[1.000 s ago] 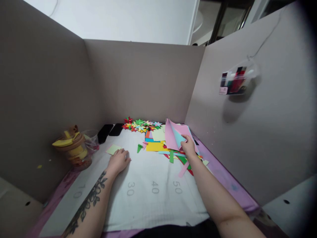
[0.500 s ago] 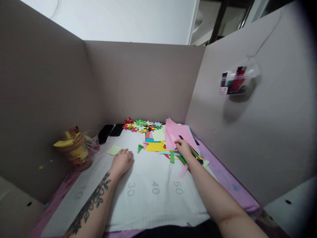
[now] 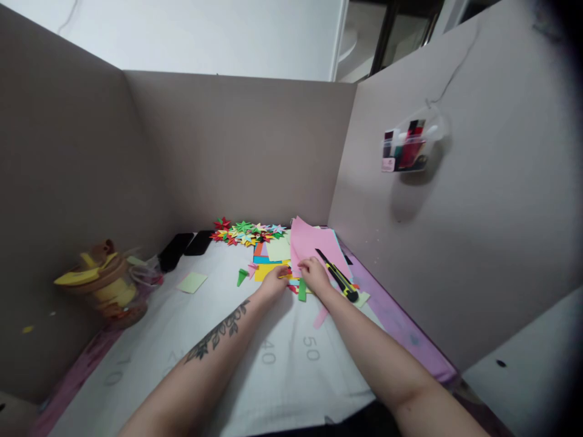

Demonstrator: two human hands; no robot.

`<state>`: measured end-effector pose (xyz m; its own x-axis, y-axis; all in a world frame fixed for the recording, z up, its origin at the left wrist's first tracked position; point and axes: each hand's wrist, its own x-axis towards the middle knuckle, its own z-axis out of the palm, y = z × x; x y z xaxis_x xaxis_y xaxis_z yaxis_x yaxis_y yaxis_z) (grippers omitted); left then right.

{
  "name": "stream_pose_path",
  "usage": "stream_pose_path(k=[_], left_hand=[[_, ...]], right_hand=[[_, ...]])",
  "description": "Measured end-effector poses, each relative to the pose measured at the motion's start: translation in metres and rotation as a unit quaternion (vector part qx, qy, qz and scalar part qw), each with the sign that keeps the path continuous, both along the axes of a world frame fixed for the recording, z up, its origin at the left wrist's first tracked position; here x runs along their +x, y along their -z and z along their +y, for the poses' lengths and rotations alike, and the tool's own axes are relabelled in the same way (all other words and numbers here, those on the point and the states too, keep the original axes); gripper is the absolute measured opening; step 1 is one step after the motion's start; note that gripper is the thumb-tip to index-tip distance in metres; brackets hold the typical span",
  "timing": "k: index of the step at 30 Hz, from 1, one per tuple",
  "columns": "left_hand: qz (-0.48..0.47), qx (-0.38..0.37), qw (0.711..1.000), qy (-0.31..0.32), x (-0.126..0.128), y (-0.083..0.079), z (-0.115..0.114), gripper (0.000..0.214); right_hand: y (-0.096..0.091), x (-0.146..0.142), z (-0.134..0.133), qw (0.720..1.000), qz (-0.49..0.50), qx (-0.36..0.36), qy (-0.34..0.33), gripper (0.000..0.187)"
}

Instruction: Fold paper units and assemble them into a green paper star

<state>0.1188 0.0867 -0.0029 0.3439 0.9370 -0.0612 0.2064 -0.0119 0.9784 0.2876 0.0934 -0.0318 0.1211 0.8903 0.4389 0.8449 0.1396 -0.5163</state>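
Note:
My left hand (image 3: 274, 281) and my right hand (image 3: 314, 274) meet at the near edge of a pile of coloured paper sheets (image 3: 314, 246), where a pink sheet lies on top. Both hands have curled fingers pressed on small paper scraps there; what each pinches is too small to name. A yellow and black utility knife (image 3: 337, 275) lies on the pink sheet just right of my right hand. A green paper strip (image 3: 302, 290) sits under my right hand. A heap of folded paper stars (image 3: 248, 231) lies behind the pile.
A white numbered mat (image 3: 268, 352) covers the desk inside grey partition walls. A yellow and brown jar (image 3: 102, 285) stands at the left, two black phones (image 3: 184, 246) at the back, a pale green note (image 3: 192, 282) between them. A clear holder (image 3: 407, 149) hangs on the right wall.
My left hand left the pale green note and moved right to the paper pile. My right hand laid the lifted pink sheet flat, uncovering the utility knife. The view shifted right.

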Motion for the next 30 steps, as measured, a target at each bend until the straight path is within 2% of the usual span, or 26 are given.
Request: stream_pose_path(k=[3,7,11,15,21,30], left_hand=[[-0.027,-0.026,0.999,-0.003,0.013,0.004,0.011,0.049],[-0.047,-0.038,0.998,-0.004,0.019,0.006,0.012,0.048],[-0.063,-0.054,0.996,-0.024,0.026,0.007,0.014,0.044],[-0.079,-0.072,0.992,-0.063,0.032,0.009,0.020,0.035],[-0.093,-0.080,0.988,-0.095,0.040,0.010,0.033,0.036],[-0.099,-0.081,0.986,-0.105,0.051,0.015,0.045,0.023]], right_hand=[[-0.002,-0.001,-0.003,0.998,-0.054,-0.012,-0.031,0.025],[-0.005,0.008,-0.003,0.986,-0.141,-0.032,-0.078,0.017],[-0.008,0.014,-0.002,0.975,-0.192,-0.029,-0.110,0.020],[-0.009,0.017,-0.002,0.978,-0.180,-0.027,-0.097,0.022],[-0.010,0.021,-0.003,0.983,-0.160,-0.032,-0.090,0.022],[-0.011,0.020,-0.003,0.980,-0.171,-0.048,-0.091,0.022]])
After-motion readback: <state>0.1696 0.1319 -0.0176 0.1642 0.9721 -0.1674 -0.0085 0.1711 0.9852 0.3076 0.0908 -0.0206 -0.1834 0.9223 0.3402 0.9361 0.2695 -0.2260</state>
